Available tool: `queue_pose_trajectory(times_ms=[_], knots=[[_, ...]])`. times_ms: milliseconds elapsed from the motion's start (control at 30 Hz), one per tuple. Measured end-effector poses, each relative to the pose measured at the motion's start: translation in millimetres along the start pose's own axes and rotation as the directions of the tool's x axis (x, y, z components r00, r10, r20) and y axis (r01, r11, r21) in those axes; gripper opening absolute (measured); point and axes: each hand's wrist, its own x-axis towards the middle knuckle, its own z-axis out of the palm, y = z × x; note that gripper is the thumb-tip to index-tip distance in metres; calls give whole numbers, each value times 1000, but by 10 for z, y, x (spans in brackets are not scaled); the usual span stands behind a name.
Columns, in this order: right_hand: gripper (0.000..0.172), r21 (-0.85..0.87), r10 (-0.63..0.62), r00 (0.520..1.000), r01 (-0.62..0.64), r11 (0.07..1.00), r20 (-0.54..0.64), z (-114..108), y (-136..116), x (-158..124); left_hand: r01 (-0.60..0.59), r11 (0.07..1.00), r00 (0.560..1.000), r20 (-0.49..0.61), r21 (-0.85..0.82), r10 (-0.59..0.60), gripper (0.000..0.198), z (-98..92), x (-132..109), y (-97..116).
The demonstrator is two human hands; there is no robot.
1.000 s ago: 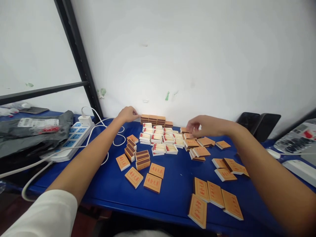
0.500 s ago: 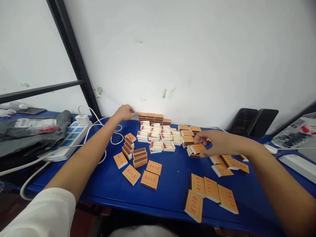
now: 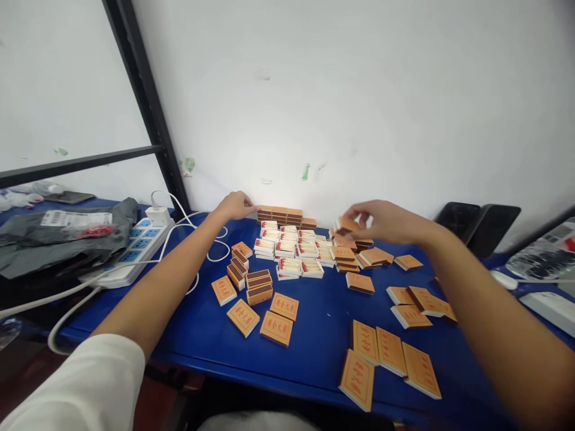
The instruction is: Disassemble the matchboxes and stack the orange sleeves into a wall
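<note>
My left hand [image 3: 236, 206] reaches to the wall side of the table, its fingertips stretched out against the left end of a stacked row of matchboxes [image 3: 287, 215]. Pinched between the thumb and fingers of my right hand [image 3: 381, 222] is a matchbox [image 3: 347, 225], held slightly tilted above a pile of closed matchboxes [image 3: 344, 254] and a little blurred. Between my hands lie several white matchbox trays [image 3: 287, 247] full of red-tipped matches. One loose matchbox [image 3: 360, 282] rests just in front of the pile.
More matchboxes stand on edge [image 3: 259, 287] or lie flat [image 3: 277, 328] at the front left, others [image 3: 387, 350] at the front right. A power strip [image 3: 135, 251] with white cables and a grey plastic bag [image 3: 67, 233] are on the left. Dark phones [image 3: 487, 230] lean at the right.
My right hand has moved up and back, lifting a matchbox off the table; loose boxes beneath it now show. My left hand stays at the row's end. The view has shifted slightly.
</note>
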Motion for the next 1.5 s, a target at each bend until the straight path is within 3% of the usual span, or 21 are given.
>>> queue_pose_trajectory(times_ms=[67,167,333,467,600,733,933,1167,1300,1400,1500], knots=[[45,-17,11,996,-12,1000,-87,75,-29,360,-5,1000,1000,15,12,4,37,25,-6,9],[41,-105,-14,995,4,994,-95,293,-76,835,-15,999,1000,26,33,15,37,68,-9,12],[34,-227,-39,994,15,974,-102,601,-89,1160,-41,998,999,34,50,39,37,141,-6,22],[30,-264,-65,991,34,964,-113,705,-61,1166,-43,998,998,43,48,41,36,167,-12,34],[37,-263,-115,983,74,962,-142,739,-25,1118,-29,999,998,53,42,27,34,171,-9,19],[43,-205,-151,959,102,974,-241,784,37,1081,-22,999,998,59,38,19,35,176,-7,11],[27,-50,-74,937,61,997,-342,888,111,1181,-44,998,998,54,40,42,35,184,-14,34],[31,50,-45,941,66,997,-336,912,144,1234,-89,995,994,64,34,87,38,216,-6,15],[29,89,-30,943,63,994,-332,848,118,1147,-109,994,992,67,30,106,39,223,6,-11],[25,102,5,947,30,994,-322,680,91,978,-112,993,992,62,26,111,38,218,18,-33],[29,80,-8,981,24,997,-195,433,95,666,-118,993,991,63,14,117,38,210,26,-45]])
